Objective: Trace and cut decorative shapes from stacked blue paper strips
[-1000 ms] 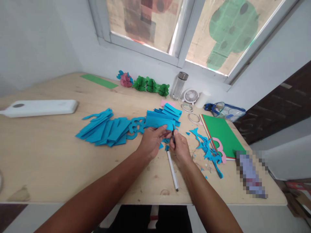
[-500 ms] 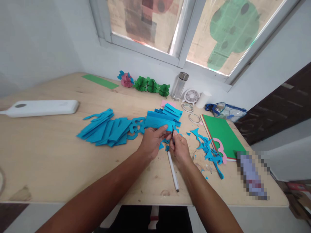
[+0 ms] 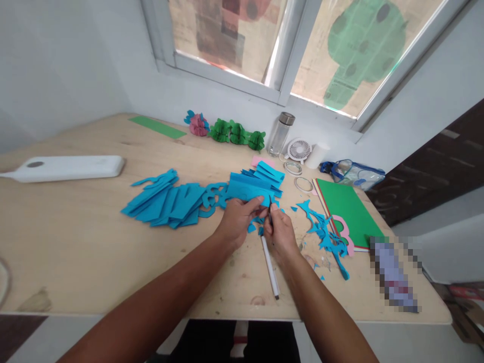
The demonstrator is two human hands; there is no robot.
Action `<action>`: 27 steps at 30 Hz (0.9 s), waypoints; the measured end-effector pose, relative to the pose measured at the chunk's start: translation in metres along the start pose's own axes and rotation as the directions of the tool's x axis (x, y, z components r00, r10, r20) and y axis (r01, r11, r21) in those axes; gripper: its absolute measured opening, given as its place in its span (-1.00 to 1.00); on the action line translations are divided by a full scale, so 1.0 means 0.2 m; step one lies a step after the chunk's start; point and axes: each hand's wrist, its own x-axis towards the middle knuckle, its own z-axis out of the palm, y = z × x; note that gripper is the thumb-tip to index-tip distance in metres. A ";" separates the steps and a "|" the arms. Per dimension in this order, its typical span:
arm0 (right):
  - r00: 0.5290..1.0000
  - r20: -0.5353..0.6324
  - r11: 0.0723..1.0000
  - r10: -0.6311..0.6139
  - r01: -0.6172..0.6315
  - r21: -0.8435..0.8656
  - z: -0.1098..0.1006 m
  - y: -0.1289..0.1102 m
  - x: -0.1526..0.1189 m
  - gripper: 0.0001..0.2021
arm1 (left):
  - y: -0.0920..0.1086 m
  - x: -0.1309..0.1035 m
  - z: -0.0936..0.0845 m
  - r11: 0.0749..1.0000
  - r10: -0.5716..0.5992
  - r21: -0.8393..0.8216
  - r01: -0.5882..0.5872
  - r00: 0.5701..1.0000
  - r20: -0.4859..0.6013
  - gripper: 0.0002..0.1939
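Note:
My left hand (image 3: pixel 238 220) pinches a folded blue paper (image 3: pixel 245 187) by its near edge, thumb on top. Against the same edge, my right hand (image 3: pixel 280 229) is closed around a small dark cutting tool (image 3: pixel 270 204), probably scissors, mostly hidden by the fingers. To the left lie folded blue paper strips (image 3: pixel 170 204) in an overlapping pile, with curved blue cutouts (image 3: pixel 214 197) beside them. Blue scraps (image 3: pixel 325 234) are heaped on the right. A white marker (image 3: pixel 269 267) lies just below my right hand.
Along the back stand green paper ornaments (image 3: pixel 237 133), a glass bottle (image 3: pixel 280 134) and a small fan (image 3: pixel 299 149). Tape rolls (image 3: pixel 303 184) lie nearer. Green sheets (image 3: pixel 350 212) are stacked at right; a white device (image 3: pixel 70 168) rests at left.
The cutting tool's blade shows a little differently at the paper's edge. Both hands keep nearly the same place, and the whole view has shifted very slightly.

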 end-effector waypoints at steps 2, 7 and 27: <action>1.000 0.006 1.000 -0.009 0.009 -0.006 0.00 0.00 0.00 -0.48 | 0.00 0.00 0.00 1.000 -0.002 -0.001 0.002 1.000 0.014 -0.73; 1.000 0.013 1.000 0.009 -0.009 0.001 -0.01 0.01 0.01 -0.48 | 0.01 -0.01 0.00 1.000 -0.010 -0.007 0.010 1.000 0.009 -0.79; 1.000 0.007 1.000 0.027 -0.027 -0.005 -0.01 0.01 0.01 -0.46 | 0.03 -0.02 0.03 0.998 0.023 0.054 -0.021 0.999 -0.028 -0.76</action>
